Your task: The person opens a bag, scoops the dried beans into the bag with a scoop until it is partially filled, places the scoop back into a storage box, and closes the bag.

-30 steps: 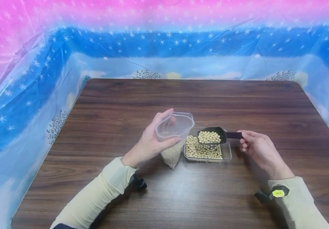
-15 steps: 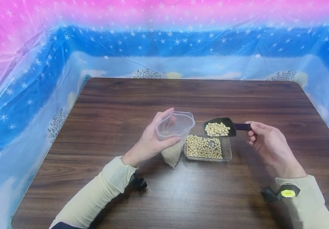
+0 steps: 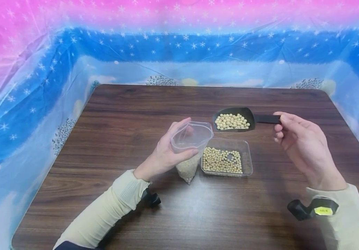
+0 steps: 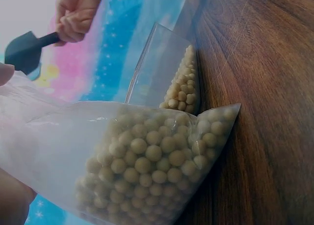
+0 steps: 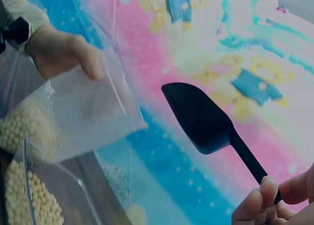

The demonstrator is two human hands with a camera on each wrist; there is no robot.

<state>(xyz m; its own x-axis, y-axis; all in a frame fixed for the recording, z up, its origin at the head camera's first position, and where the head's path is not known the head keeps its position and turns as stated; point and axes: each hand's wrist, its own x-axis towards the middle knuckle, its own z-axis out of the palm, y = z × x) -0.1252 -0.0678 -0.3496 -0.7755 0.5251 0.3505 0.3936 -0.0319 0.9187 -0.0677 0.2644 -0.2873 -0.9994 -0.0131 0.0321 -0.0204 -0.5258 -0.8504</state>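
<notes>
My left hand [image 3: 164,149] grips a clear plastic bag [image 3: 188,170] around its upper part, thumb in front, with the mouth spread wide. Pale round beans fill the lower part of the bag [image 4: 142,161], whose bottom corner meets the table. With thumb and fingers my right hand [image 3: 307,149] pinches the handle end of a black scoop [image 3: 250,113]. A heap of beans [image 3: 232,121] lies in the scoop, which is held above and behind a clear plastic box. In the right wrist view only the underside of the scoop [image 5: 196,117] shows, so its load is hidden.
The clear rectangular box [image 3: 247,159] stands just right of the bag, with a layer of beans [image 3: 220,161] mostly toward its left. Both stand on a dark wood-grain table [image 3: 135,111]. A pink and blue snowflake cloth [image 3: 179,45] hangs around the table's far and side edges.
My right hand has lifted the loaded scoop out of the box, first up and right, then higher and slightly back left. My left hand and the bag have stayed almost still.
</notes>
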